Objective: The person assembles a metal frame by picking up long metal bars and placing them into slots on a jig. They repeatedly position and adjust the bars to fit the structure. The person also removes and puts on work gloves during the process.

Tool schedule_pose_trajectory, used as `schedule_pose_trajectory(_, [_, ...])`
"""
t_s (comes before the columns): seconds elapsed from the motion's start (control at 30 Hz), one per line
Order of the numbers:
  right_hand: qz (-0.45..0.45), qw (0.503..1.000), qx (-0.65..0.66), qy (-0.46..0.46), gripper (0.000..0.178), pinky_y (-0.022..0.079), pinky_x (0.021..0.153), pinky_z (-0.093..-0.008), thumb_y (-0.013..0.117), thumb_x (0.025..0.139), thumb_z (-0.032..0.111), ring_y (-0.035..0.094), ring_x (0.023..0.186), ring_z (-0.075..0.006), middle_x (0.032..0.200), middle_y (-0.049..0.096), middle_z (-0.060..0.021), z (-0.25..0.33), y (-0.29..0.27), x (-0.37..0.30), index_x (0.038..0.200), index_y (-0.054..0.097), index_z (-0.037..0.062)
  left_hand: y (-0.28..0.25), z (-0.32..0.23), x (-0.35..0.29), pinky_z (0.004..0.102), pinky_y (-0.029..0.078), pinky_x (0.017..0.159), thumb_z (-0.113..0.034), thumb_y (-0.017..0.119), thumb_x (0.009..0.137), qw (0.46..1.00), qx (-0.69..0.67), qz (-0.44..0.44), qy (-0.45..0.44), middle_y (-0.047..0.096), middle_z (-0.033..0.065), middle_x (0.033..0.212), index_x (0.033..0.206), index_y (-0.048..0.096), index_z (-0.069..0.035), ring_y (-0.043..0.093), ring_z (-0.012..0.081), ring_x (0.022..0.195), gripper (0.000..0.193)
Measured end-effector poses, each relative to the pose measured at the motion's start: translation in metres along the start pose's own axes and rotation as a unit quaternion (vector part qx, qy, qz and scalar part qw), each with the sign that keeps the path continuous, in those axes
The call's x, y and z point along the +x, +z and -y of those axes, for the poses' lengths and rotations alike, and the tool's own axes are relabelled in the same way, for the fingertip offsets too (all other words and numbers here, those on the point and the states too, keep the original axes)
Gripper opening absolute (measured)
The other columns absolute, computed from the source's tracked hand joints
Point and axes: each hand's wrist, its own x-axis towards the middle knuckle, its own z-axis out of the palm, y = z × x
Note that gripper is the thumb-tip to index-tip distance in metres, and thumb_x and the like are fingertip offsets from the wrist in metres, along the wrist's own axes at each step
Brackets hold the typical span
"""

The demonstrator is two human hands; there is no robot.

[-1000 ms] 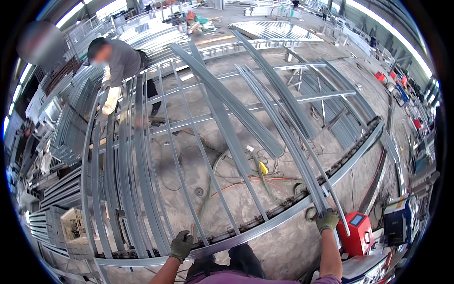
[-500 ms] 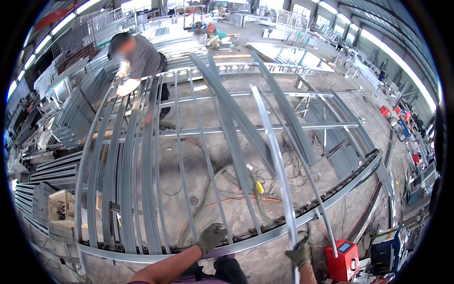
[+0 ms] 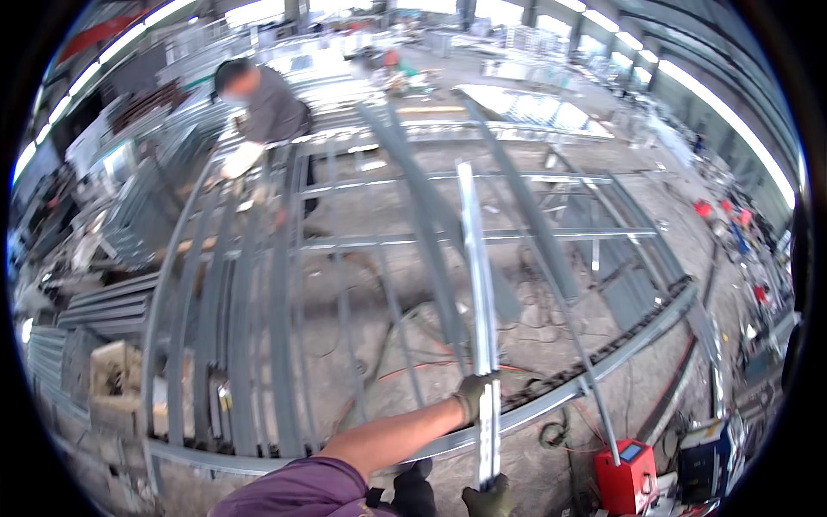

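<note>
A long, shiny metal profile [image 3: 482,319] stretches away from me over a large metal frame [image 3: 637,346]. My left hand [image 3: 471,398], in a green-grey work glove, is closed on its side near the frame's front rail. Nearer to me, my right hand [image 3: 488,497], gloved alike, is closed round its near end; some of those fingers are cut off by the lower edge. Several grey metal strips [image 3: 284,327] lie lengthwise across the frame to the left, and a few slanted ones [image 3: 525,198] lie to the right of centre.
At the far left of the frame a person [image 3: 271,103] in a dark shirt bends over the strips, one hand in a white glove [image 3: 244,161]. A red machine box [image 3: 626,482] stands on the floor at right. Hoses and cables cross the floor beneath. A wooden crate [image 3: 115,375] sits at left.
My left hand has left the front rail, moved right and taken hold of the profile. My right hand and the profile have shifted left. The view is blurred by motion.
</note>
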Motion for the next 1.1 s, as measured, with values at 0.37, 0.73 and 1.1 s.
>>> schedule_pose_trajectory(0.37, [-0.004,1.000,-0.006,-0.010,0.050,0.055,0.076,-0.0431,0.076,0.081,0.033,0.069,0.085,-0.0282,0.096,0.072,-0.0168,0.005,0.016,-0.027,0.117,0.064,0.0005,-0.040,0.090,-0.184,0.0299,0.054,0.087,-0.040,0.079,0.092,0.998,0.019,-0.007,-0.062,0.070,0.0017,0.114,0.134,0.059,-0.006,0.067,0.0127,0.100,0.057])
schedule_pose_trajectory(0.73, [0.052,0.997,-0.027,-0.057,0.059,0.055,0.079,-0.0423,0.079,0.079,0.032,0.067,0.091,-0.0291,0.104,0.069,-0.0164,0.017,0.005,-0.020,0.125,0.060,0.0006,-0.165,-0.043,-0.297,0.0359,0.062,0.080,-0.030,0.077,0.096,0.959,-0.267,0.013,0.092,0.074,0.0056,0.097,0.113,0.069,-0.004,0.074,0.0177,0.090,0.032])
schedule_pose_trajectory(1.1, [0.140,0.989,-0.012,0.039,0.069,0.055,0.083,-0.0415,0.082,0.077,0.030,0.066,0.097,-0.0300,0.111,0.066,-0.0161,-0.006,0.021,-0.010,0.134,0.057,0.0007,-0.242,0.023,-0.426,0.0339,0.055,0.096,-0.019,0.071,0.100,0.932,-0.261,-0.040,0.246,0.073,0.0083,0.109,0.121,0.067,-0.001,0.069,0.0184,0.106,0.028])
